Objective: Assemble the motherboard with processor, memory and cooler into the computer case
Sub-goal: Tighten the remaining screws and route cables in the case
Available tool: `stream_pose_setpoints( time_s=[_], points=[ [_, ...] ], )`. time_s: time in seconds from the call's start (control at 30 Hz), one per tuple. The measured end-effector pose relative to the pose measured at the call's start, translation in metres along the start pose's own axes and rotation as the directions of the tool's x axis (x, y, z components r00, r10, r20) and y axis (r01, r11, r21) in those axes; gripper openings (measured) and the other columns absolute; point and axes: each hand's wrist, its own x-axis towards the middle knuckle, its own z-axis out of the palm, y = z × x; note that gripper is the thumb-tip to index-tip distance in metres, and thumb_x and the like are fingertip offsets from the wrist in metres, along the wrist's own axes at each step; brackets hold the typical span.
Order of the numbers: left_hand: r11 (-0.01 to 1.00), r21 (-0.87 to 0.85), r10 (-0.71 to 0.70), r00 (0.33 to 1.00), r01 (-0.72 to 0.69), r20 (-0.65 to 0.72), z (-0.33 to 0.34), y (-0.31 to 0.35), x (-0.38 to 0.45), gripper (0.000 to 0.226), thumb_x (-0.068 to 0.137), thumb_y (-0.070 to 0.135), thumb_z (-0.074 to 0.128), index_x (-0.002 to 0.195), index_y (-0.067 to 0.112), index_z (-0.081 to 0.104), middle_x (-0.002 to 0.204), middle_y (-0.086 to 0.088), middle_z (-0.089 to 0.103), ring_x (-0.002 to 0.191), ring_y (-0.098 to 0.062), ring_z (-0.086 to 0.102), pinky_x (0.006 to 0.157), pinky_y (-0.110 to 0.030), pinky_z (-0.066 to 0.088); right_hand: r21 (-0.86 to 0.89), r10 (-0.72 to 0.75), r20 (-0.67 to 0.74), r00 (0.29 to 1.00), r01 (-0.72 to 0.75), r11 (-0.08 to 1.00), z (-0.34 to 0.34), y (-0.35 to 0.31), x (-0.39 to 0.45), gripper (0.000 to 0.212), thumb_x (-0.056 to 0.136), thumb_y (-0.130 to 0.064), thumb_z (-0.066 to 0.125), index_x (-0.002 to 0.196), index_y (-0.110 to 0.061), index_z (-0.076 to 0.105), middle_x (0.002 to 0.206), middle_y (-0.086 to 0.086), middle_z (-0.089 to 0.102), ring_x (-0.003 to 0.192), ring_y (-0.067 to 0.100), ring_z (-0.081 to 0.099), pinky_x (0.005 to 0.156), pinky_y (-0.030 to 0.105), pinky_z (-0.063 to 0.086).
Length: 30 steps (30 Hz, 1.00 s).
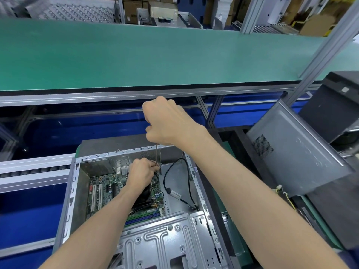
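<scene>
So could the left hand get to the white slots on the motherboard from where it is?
Probably yes. The left hand is inside the open case, pinching the screwdriver shaft; the white slots lie uncovered just to its left. It would have to release the shaft first.

So the tally here is one open computer case point(134, 239) with one motherboard point(104, 189) inside, one screwdriver point(156, 156), two hands, left hand point(140, 172) and right hand point(167, 121), plus one loose side panel point(295, 152) and one black cable point(165, 181).
</scene>
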Motion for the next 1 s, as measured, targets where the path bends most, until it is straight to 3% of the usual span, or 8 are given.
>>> stream_pose_setpoints(
  time_s=[0.1,0.2,0.27,0.43,0.6,0.73,0.87,1.0],
  points=[
    [1.000,-0.018,-0.014,1.000,0.014,-0.015,-0.0003,0.0017,-0.0007,0.013,0.090,0.025,0.072,0.095,0.018,0.081,0.093,-0.001,0.078,0.093,-0.022,0.068,0.077,-0.024,0.045,-0.137,0.046,-0.085,0.995,-0.058,0.989,0.0016,0.0009,0.0000,0.045,0.088,-0.022,0.061,0.066,-0.020,0.022,0.070,-0.002,0.028,0.056,0.016,0.025,0.053,0.031,0.021],
    [1.000,-0.017,-0.020,1.000,0.019,-0.012,0.0005,0.0022,-0.0006,0.013,0.090,0.025,0.071,0.094,0.017,0.081,0.090,-0.002,0.077,0.089,-0.023,0.067,0.076,-0.025,0.046,0.010,0.010,0.004,1.000,-0.010,1.000,-0.0039,0.0036,-0.0024,0.016,0.076,-0.017,0.063,0.081,-0.013,0.049,0.084,0.003,0.046,0.065,0.022,0.041,0.057,0.032,0.031],
    [1.000,-0.010,-0.017,1.000,0.017,-0.004,0.0010,0.0011,-0.0005,0.013,0.090,0.025,0.071,0.093,0.016,0.081,0.090,-0.004,0.077,0.089,-0.024,0.068,0.075,-0.027,0.047,0.060,0.003,0.039,0.999,-0.005,0.998,-0.0061,0.0044,-0.0026,0.021,0.074,-0.012,0.061,0.093,-0.008,0.055,0.092,0.006,0.052,0.075,0.027,0.047,0.057,0.032,0.036],
    [0.998,0.047,0.035,0.999,-0.034,-0.032,0.0015,-0.0004,-0.0020,0.013,0.091,0.022,0.069,0.095,0.018,0.081,0.094,-0.001,0.078,0.093,-0.026,0.070,0.078,-0.030,0.051,-0.129,0.062,-0.113,0.992,-0.076,0.989,0.0015,0.0066,-0.0040,0.031,0.095,-0.028,0.057,0.078,-0.015,0.035,0.069,-0.003,0.025,0.069,0.027,0.039,0.055,0.032,0.025],
    [0.997,0.066,0.028,0.999,-0.027,-0.024,0.0011,-0.0009,-0.0024,0.015,0.093,0.023,0.067,0.095,0.020,0.081,0.091,-0.001,0.078,0.089,-0.026,0.069,0.073,-0.029,0.048,0.020,-0.019,0.013,1.000,0.019,1.000,-0.0038,0.0052,-0.0051,0.014,0.077,-0.014,0.062,0.089,-0.010,0.055,0.089,0.005,0.050,0.071,0.025,0.046,0.052,0.030,0.028],
    [0.996,0.088,0.032,0.999,-0.032,-0.001,0.0013,-0.0028,-0.0018,0.016,0.094,0.019,0.065,0.099,0.019,0.080,0.095,-0.003,0.077,0.095,-0.028,0.069,0.082,-0.034,0.054,-0.152,0.052,-0.091,0.994,-0.065,0.986,0.0006,0.0034,-0.0021,0.044,0.094,-0.025,0.055,0.066,-0.020,0.022,0.069,-0.003,0.028,0.056,0.016,0.025,0.055,0.032,0.022],
    [0.996,0.088,0.019,1.000,-0.019,0.002,0.0012,-0.0018,-0.0004,0.016,0.093,0.021,0.066,0.100,0.019,0.080,0.097,-0.006,0.077,0.098,-0.031,0.068,0.084,-0.037,0.054,-0.013,-0.005,0.005,1.000,0.005,1.000,-0.0046,0.0052,-0.0029,0.018,0.076,-0.017,0.062,0.089,-0.012,0.051,0.085,0.003,0.047,0.069,0.025,0.045,0.053,0.030,0.025],
    [0.997,0.081,0.016,1.000,-0.016,0.004,0.0021,-0.0031,-0.0004,0.016,0.092,0.022,0.065,0.101,0.021,0.079,0.098,-0.005,0.077,0.097,-0.030,0.068,0.084,-0.035,0.055,-0.034,0.009,-0.033,0.999,-0.010,0.999,-0.0025,0.0033,-0.0031,0.016,0.085,-0.015,0.059,0.087,-0.010,0.044,0.076,0.000,0.039,0.070,0.026,0.043,0.050,0.030,0.023]
  ],
)
